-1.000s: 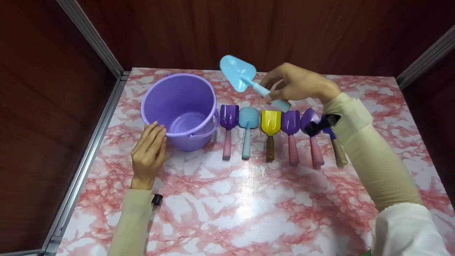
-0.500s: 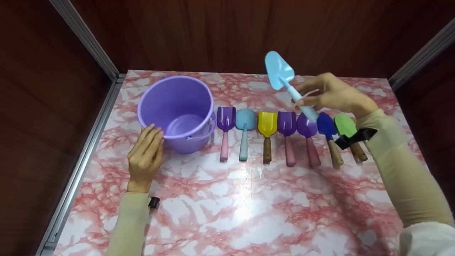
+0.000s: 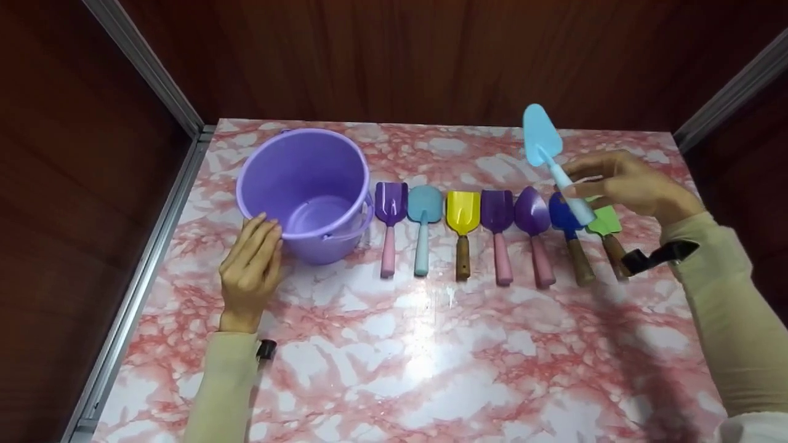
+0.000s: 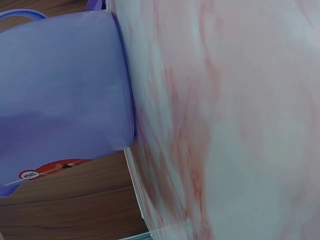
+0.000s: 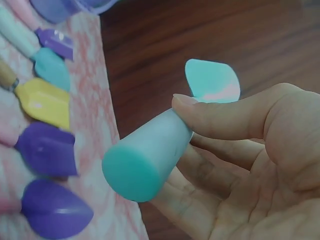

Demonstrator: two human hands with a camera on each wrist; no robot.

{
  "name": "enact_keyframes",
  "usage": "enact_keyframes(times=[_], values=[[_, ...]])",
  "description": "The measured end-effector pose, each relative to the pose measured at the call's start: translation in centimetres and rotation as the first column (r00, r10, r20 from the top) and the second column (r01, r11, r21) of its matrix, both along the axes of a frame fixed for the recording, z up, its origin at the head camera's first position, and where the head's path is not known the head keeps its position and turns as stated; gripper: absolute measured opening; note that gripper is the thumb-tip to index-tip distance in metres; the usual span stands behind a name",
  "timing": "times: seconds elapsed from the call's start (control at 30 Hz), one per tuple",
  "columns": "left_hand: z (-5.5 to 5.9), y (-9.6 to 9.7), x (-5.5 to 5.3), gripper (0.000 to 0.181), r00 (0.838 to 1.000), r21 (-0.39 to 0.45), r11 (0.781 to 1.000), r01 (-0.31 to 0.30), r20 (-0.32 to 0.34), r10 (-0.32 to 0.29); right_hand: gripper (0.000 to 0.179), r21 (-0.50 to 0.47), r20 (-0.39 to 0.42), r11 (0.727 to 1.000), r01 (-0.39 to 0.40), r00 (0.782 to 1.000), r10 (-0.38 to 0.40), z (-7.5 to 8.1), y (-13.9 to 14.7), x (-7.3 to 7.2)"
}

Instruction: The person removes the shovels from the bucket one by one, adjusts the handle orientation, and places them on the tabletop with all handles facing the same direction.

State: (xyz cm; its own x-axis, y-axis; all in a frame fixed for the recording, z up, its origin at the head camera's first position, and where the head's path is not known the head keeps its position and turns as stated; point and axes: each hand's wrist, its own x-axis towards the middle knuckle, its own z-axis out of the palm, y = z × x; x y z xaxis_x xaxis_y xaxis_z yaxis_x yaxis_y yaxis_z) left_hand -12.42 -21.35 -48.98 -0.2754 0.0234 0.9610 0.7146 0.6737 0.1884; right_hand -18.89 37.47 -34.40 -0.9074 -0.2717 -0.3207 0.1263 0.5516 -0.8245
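In the head view my right hand (image 3: 634,184) pinches the pale handle of a light-blue hand trowel (image 3: 542,138) between thumb and fingers. The trowel is in the air above the right end of a row of toy shovels, its blade pointing up and away. The right wrist view shows its round turquoise handle end (image 5: 131,172) toward the camera. At the left, my left hand (image 3: 251,274) rests with straight fingers on the near rim of an upright purple bucket (image 3: 326,249); its thumb is hidden. Bare bucket wall (image 4: 60,90) fills the left of the left wrist view.
Right of the bucket lie a purple shovel (image 3: 391,203), a light-blue one (image 3: 425,205), a yellow one (image 3: 463,212), two more purple ones, a dark-blue one (image 3: 560,218) and a green one (image 3: 606,221). Brown panels (image 3: 394,61) stand around the marbled table (image 3: 381,369).
My right hand has carried the trowel rightward and slightly toward me, from beside the bucket to above the row's right end. The trowel now points more upright. My left hand stays on the bucket.
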Motion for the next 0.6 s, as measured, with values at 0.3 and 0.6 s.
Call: enact_keyframes(times=[0.3, 0.6], values=[[0.0, 0.3, 0.0, 0.016, 1.0, 0.017, 1.0, 0.0, -0.009, 0.0, 0.028, -0.047, 0.072, 0.99, 0.13, 0.989, -0.126, -2.2, 5.0, 0.9], [0.0, 0.3, 0.1, 0.016, 1.0, 0.017, 1.0, -0.004, -0.004, 0.004, 0.02, -0.072, 0.138, 0.963, 0.26, 0.959, -0.248, -4.9, 9.0, 1.8]])
